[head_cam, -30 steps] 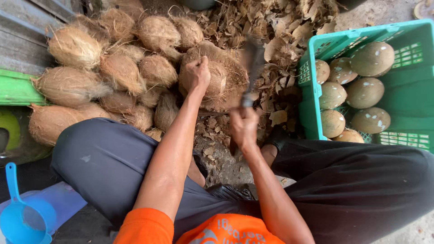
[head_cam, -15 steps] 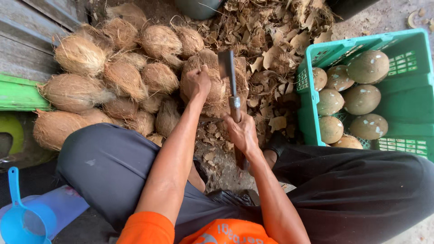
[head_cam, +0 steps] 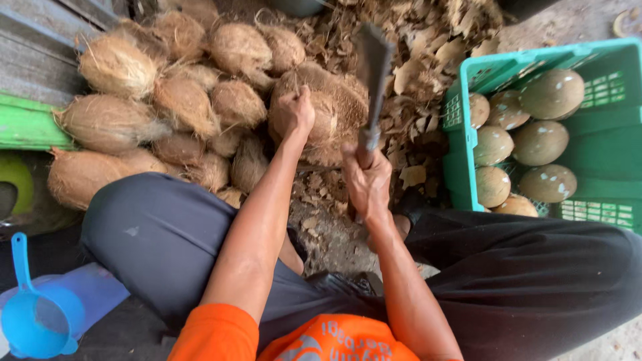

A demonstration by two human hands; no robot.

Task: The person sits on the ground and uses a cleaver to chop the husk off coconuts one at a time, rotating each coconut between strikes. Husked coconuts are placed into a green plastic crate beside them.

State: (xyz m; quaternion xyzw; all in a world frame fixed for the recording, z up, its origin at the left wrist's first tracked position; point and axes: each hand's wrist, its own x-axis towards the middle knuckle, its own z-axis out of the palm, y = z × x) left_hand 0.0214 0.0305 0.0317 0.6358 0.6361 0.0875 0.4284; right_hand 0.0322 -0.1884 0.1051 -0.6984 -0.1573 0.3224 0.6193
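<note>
Beside the green crate point(head_cam: 588, 144), to its left, I see the left hand point(head_cam: 292, 113) pressed on top of a husked coconut point(head_cam: 328, 113), fingers clenched over its fibrous crown. The coconut sits on a bed of husk scraps point(head_cam: 428, 53), between the crate and a pile of unpeeled coconuts point(head_cam: 167, 100). The right hand point(head_cam: 366, 177) is closed tight around the handle of a cleaver point(head_cam: 372, 73); the blade stands nearly upright, just beside the coconut's right flank, blurred. Whether the edge touches the husk I cannot tell. Inside the crate lie several smooth peeled coconuts point(head_cam: 535, 140). Well apart from the crate, at the lower left corner, a blue scoop point(head_cam: 37, 314) rests near the person's dark trouser knee point(head_cam: 154, 234)
</note>
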